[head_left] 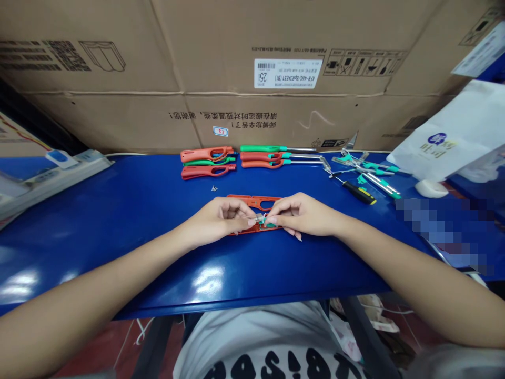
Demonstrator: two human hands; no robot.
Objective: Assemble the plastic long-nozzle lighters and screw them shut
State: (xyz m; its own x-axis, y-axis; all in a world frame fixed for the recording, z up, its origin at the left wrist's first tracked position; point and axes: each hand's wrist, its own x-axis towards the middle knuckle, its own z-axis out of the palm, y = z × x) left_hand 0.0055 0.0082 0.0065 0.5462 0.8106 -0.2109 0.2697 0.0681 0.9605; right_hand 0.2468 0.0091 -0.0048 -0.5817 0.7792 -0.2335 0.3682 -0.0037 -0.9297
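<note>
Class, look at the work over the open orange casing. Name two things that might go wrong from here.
1. The small part pinched in the left grip, with the right grip close at its end, might slip onto the lower orange casing half.
2. The tiny silvery pieces lie loose on the blue table, so a knock could scatter them.

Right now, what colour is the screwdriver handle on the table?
The screwdriver handle is black with yellow parts, seen in the head view, the only one.
</note>
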